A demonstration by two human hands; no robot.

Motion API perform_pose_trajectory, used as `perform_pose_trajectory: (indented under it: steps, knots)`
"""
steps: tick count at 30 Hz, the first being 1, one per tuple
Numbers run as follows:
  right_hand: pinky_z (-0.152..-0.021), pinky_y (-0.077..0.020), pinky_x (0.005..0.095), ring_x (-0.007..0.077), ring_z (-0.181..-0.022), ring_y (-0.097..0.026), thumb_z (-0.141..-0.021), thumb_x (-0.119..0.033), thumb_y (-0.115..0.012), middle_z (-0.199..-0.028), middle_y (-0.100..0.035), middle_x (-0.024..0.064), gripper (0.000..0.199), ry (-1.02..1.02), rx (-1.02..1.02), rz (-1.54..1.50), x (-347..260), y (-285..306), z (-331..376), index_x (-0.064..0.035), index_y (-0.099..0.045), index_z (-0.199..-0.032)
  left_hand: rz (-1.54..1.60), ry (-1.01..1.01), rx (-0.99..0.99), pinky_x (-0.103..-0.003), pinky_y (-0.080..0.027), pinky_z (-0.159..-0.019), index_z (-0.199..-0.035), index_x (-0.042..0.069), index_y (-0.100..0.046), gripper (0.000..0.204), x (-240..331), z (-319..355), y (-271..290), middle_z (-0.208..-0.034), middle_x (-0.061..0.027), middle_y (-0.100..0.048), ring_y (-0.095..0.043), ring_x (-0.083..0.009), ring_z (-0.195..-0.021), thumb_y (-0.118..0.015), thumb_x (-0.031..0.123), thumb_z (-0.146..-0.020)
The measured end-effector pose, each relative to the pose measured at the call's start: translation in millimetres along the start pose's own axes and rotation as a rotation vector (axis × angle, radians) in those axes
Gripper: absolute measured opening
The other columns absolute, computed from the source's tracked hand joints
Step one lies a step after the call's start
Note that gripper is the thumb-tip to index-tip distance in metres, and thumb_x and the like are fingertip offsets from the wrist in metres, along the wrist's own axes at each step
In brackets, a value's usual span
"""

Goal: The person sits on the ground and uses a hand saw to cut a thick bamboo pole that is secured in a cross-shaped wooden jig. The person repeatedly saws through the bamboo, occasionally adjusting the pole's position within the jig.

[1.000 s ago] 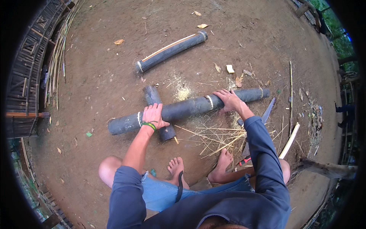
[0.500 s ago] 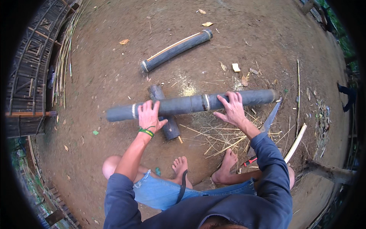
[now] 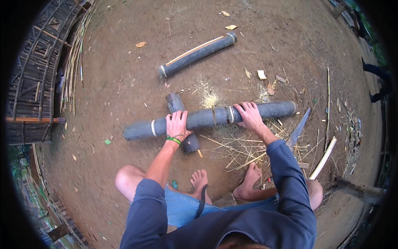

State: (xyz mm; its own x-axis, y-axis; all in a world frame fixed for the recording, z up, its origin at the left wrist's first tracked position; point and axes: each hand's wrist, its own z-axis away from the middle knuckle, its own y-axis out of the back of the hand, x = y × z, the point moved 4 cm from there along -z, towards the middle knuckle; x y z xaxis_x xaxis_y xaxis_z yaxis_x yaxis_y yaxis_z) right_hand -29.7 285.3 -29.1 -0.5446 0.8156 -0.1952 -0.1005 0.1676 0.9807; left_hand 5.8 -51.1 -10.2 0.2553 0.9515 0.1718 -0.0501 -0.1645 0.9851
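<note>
A thick, dark grey bamboo pole (image 3: 201,120) lies crosswise before me, with pale rings at its joints and a cut line near its middle. It rests across a shorter dark bamboo piece (image 3: 190,143) on the ground. My left hand (image 3: 177,124), a green band at its wrist, is closed over the pole just left of the crossing. Past the ringed joint, my right hand (image 3: 250,117) grips the pole from above. A hand saw (image 3: 298,129) with a bluish blade stands tilted near the pole's right end.
Farther off lies another bamboo section (image 3: 197,55) with a split strip along it. Thin slivers (image 3: 236,147) litter the ground by my bare feet. A pale split piece (image 3: 323,159) lies at right. A slatted bamboo structure (image 3: 35,70) stands left; another person's dark-clothed legs (image 3: 379,81) show at far right.
Both hands have closed more firmly around the pole and sit slightly nearer each other. The pole has settled a little lower in view. The other person's legs at the right edge have shifted.
</note>
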Motion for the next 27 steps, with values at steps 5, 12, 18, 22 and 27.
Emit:
perform_pose_trajectory:
  steps: [5, 12, 18, 22, 27]
  knots:
    - [-0.111, -0.0377, 0.054, 0.034, -0.128, -0.053, -0.063, -0.022, -0.091, -0.133, -0.055, 0.014, 0.095, 0.028, 0.162, 0.1, -25.0, 63.4, -7.4, -0.0202, -0.048, -0.148, -0.004, 0.039, 0.29, -0.051, -0.038, -0.106, -0.135, 0.013, -0.06, 0.088, -4.8, 13.4, 15.9, -0.128, -0.0095, -0.059, -0.056, -0.0278, -0.123, -0.093, 0.023, -0.054]
    - [-0.118, -0.0353, 0.0572, 0.0366, -0.134, -0.051, -0.068, -0.04, -0.094, -0.144, -0.053, 0.0125, 0.101, 0.018, 0.119, 0.011, -41.5, 46.8, 9.4, -0.0213, -0.046, -0.155, 0.008, 0.071, 0.013, -0.052, -0.037, -0.11, -0.141, 0.011, -0.054, 0.097, 11.4, 22.5, 17.0, -0.131, -0.0123, -0.058, -0.051, -0.0333, -0.13, -0.094, 0.042, -0.058]
    - [-0.114, -0.0406, 0.0559, 0.0346, -0.134, -0.054, -0.06, -0.033, -0.094, -0.137, -0.06, 0.011, 0.096, -0.021, -0.324, -0.082, -10.1, 17.8, -39.1, -0.0159, -0.051, -0.145, 0.127, 0.032, -0.393, -0.049, -0.041, -0.109, -0.143, 0.008, -0.054, 0.099, -5.2, -10.9, 3.3, -0.134, -0.0144, -0.061, -0.054, -0.0324, -0.131, -0.089, 0.053, -0.062]
    - [-0.111, -0.0431, 0.0539, 0.0338, -0.133, -0.055, -0.053, -0.033, -0.096, -0.135, -0.06, 0.0117, 0.099, -0.028, -0.492, -0.101, -3.8, -1.6, -55.1, -0.0151, -0.054, -0.141, 0.186, 0.147, -0.619, -0.049, -0.044, -0.106, -0.139, 0.01, -0.057, 0.097, -11.5, -25.4, 1.8, -0.132, -0.0148, -0.063, -0.055, -0.0323, -0.131, -0.094, 0.044, -0.056]
    - [-0.111, -0.0399, 0.0534, 0.0354, -0.134, -0.052, -0.067, -0.021, -0.088, -0.136, -0.057, 0.017, 0.078, -0.004, -0.164, 0.113, -20.7, 26.4, -41.5, -0.0156, -0.058, -0.138, 0.03, 0.057, -0.171, -0.046, -0.041, -0.108, -0.137, 0.013, -0.057, 0.095, -1.0, -14.5, 32.2, -0.133, -0.0121, -0.06, -0.055, -0.0316, -0.129, -0.095, 0.029, -0.051]
